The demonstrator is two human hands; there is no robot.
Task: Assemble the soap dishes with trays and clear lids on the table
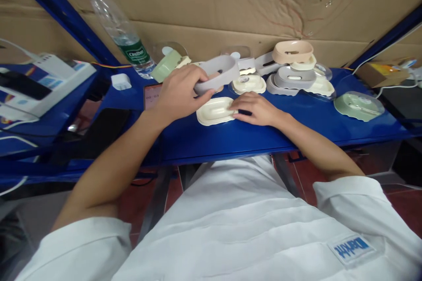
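Right hand [255,109] rests flat, apparently holding nothing, touching the cream tray [215,110] on the surface [296,123]; left hand [180,92] grips the grey tray [219,73] above it.

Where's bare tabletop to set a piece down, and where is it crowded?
Free: the front strip of the blue table nearest the person, and the gap between the right hand and the green tray. Crowded: the back row of stacked soap dishes behind the left hand.

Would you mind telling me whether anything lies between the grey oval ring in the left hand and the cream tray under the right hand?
Nothing visible does. The left hand holds the grey oval ring just above and behind the cream tray, which the right hand touches at its right end.
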